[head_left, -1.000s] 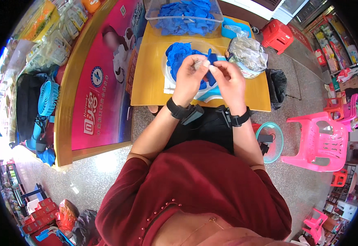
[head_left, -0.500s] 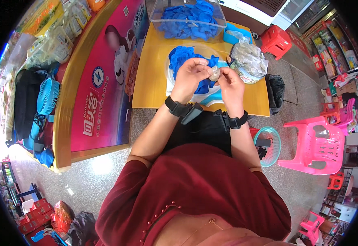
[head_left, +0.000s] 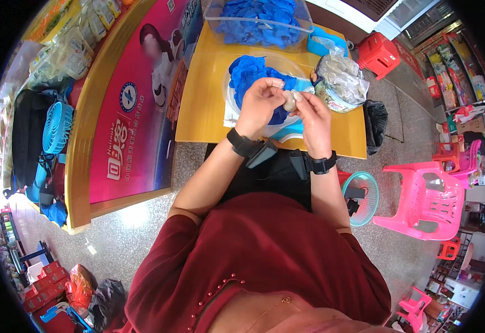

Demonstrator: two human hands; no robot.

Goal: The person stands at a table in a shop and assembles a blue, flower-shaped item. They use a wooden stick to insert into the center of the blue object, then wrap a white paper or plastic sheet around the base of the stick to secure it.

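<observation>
Small beige piece (head_left: 291,102) is between the fingertips of my two hands, above the right part of the clear round bowl (head_left: 227,95) on the yellow table (head_left: 202,111). My left hand (head_left: 260,104) pinches it from the left, my right hand (head_left: 316,115) from the right; both pairs of tips are narrow and closed on it. How strongly they press, I cannot tell. The blue pieces (head_left: 249,75) lie in the bowl, beside and beyond my left hand, and a tub (head_left: 339,104) with a clear plastic bag (head_left: 343,75) stands to the right.

To handle it well, I think, the pressure should be light and equal from both sides, because the piece looks soft and could tear. It is better that one hand is steady while the other makes the small movement, and that no fingertip covers the edge I need to see.
</observation>
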